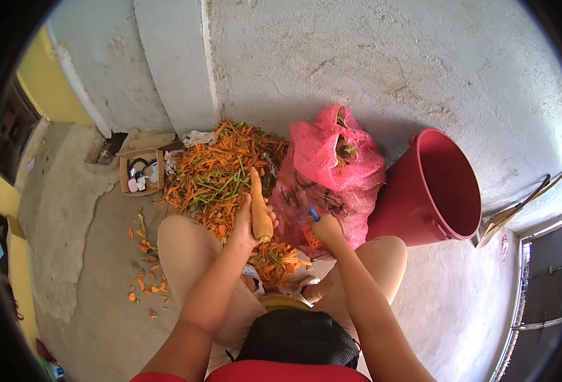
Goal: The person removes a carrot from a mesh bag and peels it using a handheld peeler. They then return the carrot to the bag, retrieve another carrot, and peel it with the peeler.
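The carrot [260,207] in the left hand [246,224] looks matt and smooth, and the peeler [314,215] in the right hand [326,229] has a blue plastic handle. From the carrot, the sack [335,159] at one o'clock is coarse pink netting, the bucket [402,213] at three smooth red plastic, the box [124,175] at ten matt cardboard. Wall [357,57] and floor [83,254] are rough concrete.

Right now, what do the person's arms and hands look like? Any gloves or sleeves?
No gloves. The left hand and right hand are bare, with no rings, watch or bracelets that I can see. Both arms are bare up to the bottom edge, where a red top begins.
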